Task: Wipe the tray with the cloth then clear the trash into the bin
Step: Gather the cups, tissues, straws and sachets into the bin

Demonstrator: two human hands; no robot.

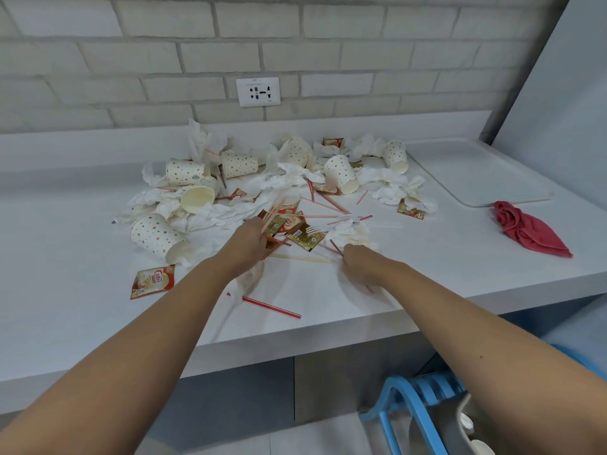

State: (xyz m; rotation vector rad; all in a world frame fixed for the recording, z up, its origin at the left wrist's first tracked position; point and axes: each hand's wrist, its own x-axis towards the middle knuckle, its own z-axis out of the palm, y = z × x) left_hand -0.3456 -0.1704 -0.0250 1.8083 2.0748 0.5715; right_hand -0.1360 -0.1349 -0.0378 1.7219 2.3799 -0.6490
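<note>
— Where is this?
— A smooth white counter under a pale brick wall with a socket.
— Any containers?
— Dotted paper cups lie tipped on their sides in the litter. One open mouth shows only its cream lining. Below the counter's edge, at the right, stands the bin, blue and slatted, with a few pale cups inside.
— And the loose stuff?
— Crumpled white napkins, thin red-striped straws, glossy creamer sachets and white plastic forks.
— The tray?
— The tray is flat, white and round-cornered, at the back right. The red cloth lies bunched just beside its near edge.
— Hands?
— The left hand has its fingers curled round a bunch of straws. The right hand pinches a single straw. Both are low among the litter.
</note>
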